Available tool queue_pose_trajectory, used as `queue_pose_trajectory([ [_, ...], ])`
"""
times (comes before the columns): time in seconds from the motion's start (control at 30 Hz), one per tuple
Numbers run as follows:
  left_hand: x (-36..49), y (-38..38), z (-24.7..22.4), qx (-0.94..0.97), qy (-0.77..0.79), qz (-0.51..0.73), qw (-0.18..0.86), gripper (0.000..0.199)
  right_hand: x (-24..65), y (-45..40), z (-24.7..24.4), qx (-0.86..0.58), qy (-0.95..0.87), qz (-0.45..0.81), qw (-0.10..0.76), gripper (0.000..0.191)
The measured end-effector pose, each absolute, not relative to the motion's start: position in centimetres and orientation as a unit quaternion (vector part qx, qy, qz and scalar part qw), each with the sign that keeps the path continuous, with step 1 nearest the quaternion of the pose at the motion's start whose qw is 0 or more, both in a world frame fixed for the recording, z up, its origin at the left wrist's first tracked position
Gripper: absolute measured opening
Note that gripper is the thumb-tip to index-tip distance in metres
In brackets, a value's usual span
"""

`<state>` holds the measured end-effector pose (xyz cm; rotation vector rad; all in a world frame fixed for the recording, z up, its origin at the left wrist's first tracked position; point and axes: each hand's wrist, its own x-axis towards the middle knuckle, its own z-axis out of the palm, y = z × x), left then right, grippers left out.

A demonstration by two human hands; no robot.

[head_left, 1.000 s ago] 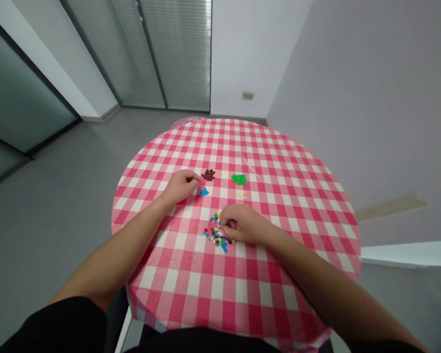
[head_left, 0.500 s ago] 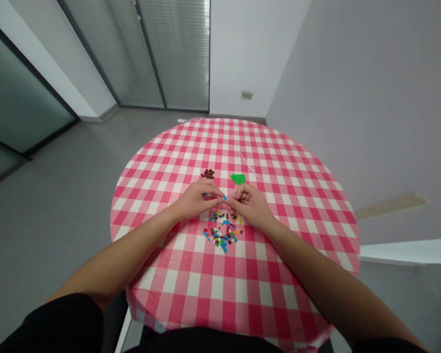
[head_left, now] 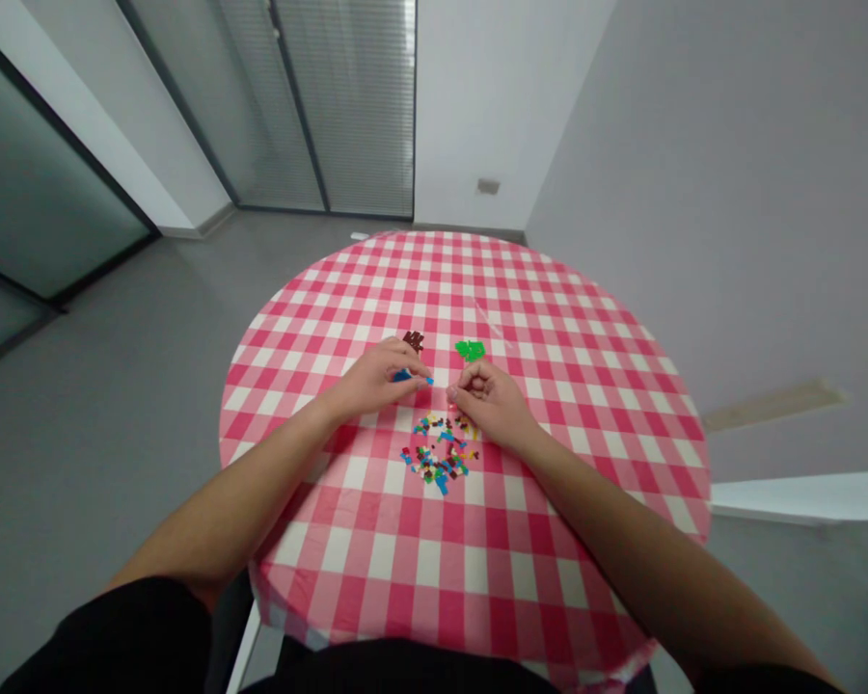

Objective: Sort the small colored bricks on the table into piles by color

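Observation:
Between the thumb and forefinger of my left hand point(head_left: 380, 379) is a small blue piece point(head_left: 429, 382). More blue pieces point(head_left: 400, 375) show beneath that hand's fingers. My right hand point(head_left: 496, 403) is pinched just to the right, its fingertips apart from the left ones; whatever they hold is too small to name. Beyond my left hand lies a pile of dark brown pieces point(head_left: 413, 341), and beyond my right hand a pile of green pieces point(head_left: 470, 350). Nearer to me, mixed small coloured pieces point(head_left: 441, 469) are scattered in a rough ring.
Everything lies on a round table with a red and white checked cloth point(head_left: 426, 564). A grey wall point(head_left: 730, 193) rises on the right. Past the far edge are a white wall and glass panels with blinds point(head_left: 362, 106).
My left hand has drawn away to the left with the small blue piece, opening a gap between the hands. More of the brown and blue pieces shows. My right hand has barely moved.

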<state>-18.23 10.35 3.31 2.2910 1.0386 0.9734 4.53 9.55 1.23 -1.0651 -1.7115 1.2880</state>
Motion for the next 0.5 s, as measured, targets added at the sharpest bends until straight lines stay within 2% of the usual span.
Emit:
queue_pose_trajectory([
  [0.1, -20.9, 11.3, 3.3, 0.8, 0.443, 0.338, 0.224, 0.014, 4.8, 9.6, 1.6, -0.416, -0.766, 0.377, 0.313, 0.003],
  [0.23, -23.5, 12.1, 2.8, 0.771, 0.515, 0.285, 0.242, 0.019, 4.6, 9.3, 2.0, -0.329, -0.878, 0.261, 0.229, 0.011],
  [0.5, -23.0, 12.3, 2.0, 0.767, 0.531, 0.245, 0.263, 0.017, 4.9, 8.9, 2.8, -0.297, -0.916, 0.238, 0.131, 0.017],
])
